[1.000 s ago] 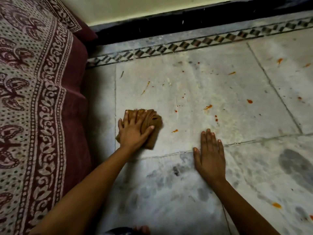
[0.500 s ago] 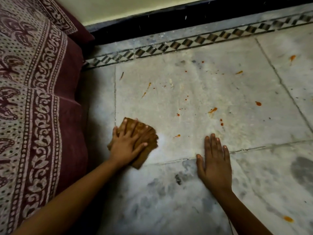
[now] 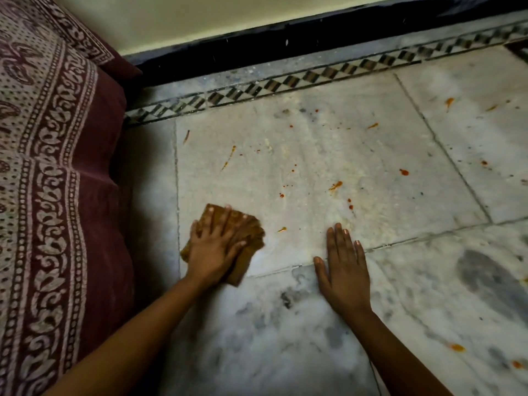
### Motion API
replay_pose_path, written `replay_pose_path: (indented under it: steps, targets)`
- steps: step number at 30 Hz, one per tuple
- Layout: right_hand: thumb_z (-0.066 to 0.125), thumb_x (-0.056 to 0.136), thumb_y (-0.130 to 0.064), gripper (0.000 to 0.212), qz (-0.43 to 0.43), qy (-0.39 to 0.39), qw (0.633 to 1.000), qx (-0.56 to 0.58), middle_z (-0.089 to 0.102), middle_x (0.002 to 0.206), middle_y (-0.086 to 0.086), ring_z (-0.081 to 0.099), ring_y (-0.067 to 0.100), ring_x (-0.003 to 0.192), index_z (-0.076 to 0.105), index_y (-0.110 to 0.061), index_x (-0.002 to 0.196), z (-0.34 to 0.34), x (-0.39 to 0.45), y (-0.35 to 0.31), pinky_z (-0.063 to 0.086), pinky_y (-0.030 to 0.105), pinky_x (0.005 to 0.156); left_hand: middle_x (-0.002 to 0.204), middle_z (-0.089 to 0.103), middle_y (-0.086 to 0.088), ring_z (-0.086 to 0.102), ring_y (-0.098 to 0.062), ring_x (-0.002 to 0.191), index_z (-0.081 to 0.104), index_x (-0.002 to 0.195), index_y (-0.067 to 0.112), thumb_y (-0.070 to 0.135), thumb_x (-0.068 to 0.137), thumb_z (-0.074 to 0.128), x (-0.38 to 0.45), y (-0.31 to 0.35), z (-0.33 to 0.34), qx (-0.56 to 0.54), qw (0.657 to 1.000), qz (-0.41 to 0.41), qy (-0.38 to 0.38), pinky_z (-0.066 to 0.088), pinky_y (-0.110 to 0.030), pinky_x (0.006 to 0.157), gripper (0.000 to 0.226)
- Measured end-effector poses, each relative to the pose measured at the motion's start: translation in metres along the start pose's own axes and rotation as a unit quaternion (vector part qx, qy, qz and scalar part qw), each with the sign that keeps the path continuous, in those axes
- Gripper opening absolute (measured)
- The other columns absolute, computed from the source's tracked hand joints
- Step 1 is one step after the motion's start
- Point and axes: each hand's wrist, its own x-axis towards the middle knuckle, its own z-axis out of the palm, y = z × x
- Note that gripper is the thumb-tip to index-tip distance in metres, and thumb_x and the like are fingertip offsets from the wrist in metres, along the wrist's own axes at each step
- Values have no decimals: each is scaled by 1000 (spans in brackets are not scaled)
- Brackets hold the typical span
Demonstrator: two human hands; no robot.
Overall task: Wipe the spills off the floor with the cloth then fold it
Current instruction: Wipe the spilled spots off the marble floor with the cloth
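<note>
Brown cloth: a bunched, folded wad lying on the floor near the left edge of the pale tile, its near corner reaching over the grout line toward the person.
Left hand: flat on top of the cloth, fingers straight and spread, thumb out to the right; it presses the cloth down and does not curl round it.
Right hand: palm down on the bare floor to the right of the cloth, well apart from it, fingers straight and close together, holding nothing; it lies across the grout line between the pale tile and the grey-veined one.
Floor: pale marble tiles with dark grout lines, grey mottling on the near tiles.
Spills: orange-red drops and streaks scattered over the pale tile beyond both hands; one small drop sits just right of the cloth, more lie on the tiles at far right and lower right.
Border strip: a band of black-and-white diamond pattern running along the far edge of the tiles.
Skirting: a black band under a cream wall.
Mattress: maroon, with a printed maroon-and-cream cover, along the left side beside the cloth.
</note>
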Motion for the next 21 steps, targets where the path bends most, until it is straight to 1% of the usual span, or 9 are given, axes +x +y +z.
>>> replay_pose_path:
  steps: [3,5,8,11,13,15,17,19,21]
  targets:
    - [21,96,-45,66,37,6,999,21,23,153,14,23,24,141,26,-3,146,-2,-9,3,4,31,115,160,4,4,-4,-30,146,13,148,37,68,87,13,35,1,-15,-49,992,-113,-7,2,-55,113,69]
    - [19,96,-46,66,41,13,999,14,20,154,13,20,22,142,24,-4,146,-4,-16,10,4,32,115,160,2,5,-7,-30,146,12,149,36,60,94,24,67,26,-21,-83,989,-120,-2,0,-56,114,61]
    - [15,96,-49,67,32,18,999,-2,18,155,10,18,20,142,22,-7,147,-7,-19,23,6,34,116,160,2,6,-8,-31,146,14,148,40,59,95,25,99,79,-19,-91,995,-44,-21,-4,-56,113,58]
    - [25,93,-46,66,31,24,999,-1,22,154,12,19,20,142,26,-6,147,-8,-18,26,8,36,116,160,0,5,-10,-28,146,11,149,40,64,91,14,80,113,-5,-12,997,59,-38,-7,-53,112,63]
    - [27,92,-45,66,27,23,999,-1,21,155,11,17,19,142,26,-7,147,-7,-19,25,8,36,116,159,11,1,2,-32,146,17,148,40,63,91,8,50,105,3,20,991,132,-17,-4,-51,112,62]
    - [27,92,-45,67,27,29,999,0,20,155,11,16,19,142,24,-7,147,-7,-17,26,8,37,116,155,27,-1,20,-35,142,22,146,38,62,94,10,33,81,6,40,988,150,15,3,-49,111,59]
    - [28,92,-44,67,28,33,999,5,19,155,11,17,20,143,23,-7,147,-7,-15,26,9,38,116,154,29,-1,22,-34,142,19,146,38,63,92,9,39,64,2,41,992,120,18,4,-48,110,60]
    - [28,91,-44,68,30,31,999,9,20,155,11,18,21,142,23,-6,147,-6,-16,25,10,39,116,158,16,2,8,-31,146,13,147,40,66,88,10,59,65,-5,29,997,68,-11,0,-50,112,65]
    - [28,91,-44,68,29,29,999,7,20,155,12,19,21,143,23,-6,147,-4,-17,26,11,40,115,160,2,5,-4,-27,146,8,148,41,64,91,16,87,78,-9,13,999,25,-31,-4,-53,113,62]
